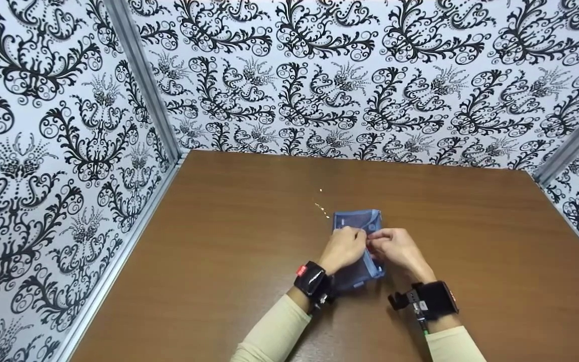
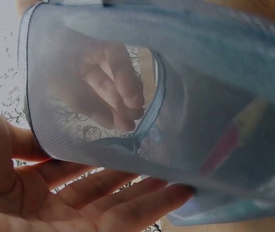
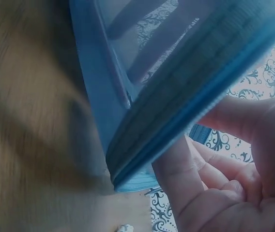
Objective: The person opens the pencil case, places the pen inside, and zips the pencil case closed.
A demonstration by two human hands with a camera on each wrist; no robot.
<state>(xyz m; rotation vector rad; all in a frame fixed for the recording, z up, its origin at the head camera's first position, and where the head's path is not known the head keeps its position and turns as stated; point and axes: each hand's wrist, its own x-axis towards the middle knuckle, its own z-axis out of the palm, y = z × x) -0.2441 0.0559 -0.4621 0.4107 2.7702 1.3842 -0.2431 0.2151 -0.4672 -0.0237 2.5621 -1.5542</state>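
Observation:
A blue see-through mesh zip pouch (image 1: 357,218) is held just over the table, its near end towards the person. My left hand (image 1: 346,246) grips the pouch's left side; in the left wrist view its thumb and fingers lie along the edge. My right hand (image 1: 396,247) pinches the pouch's edge near the middle, close to the left fingertips. In the right wrist view the zipper edge (image 3: 200,101) crosses in front of the right thumb and fingers. A slim red-and-yellow thing (image 2: 222,150) shows blurred through the mesh.
Beyond the pouch, a broken line of small pale shiny bits (image 1: 321,208) lies on the brown wooden table (image 1: 229,226). Black-and-white patterned walls (image 1: 340,80) with metal corner posts (image 1: 146,75) enclose the back and sides.

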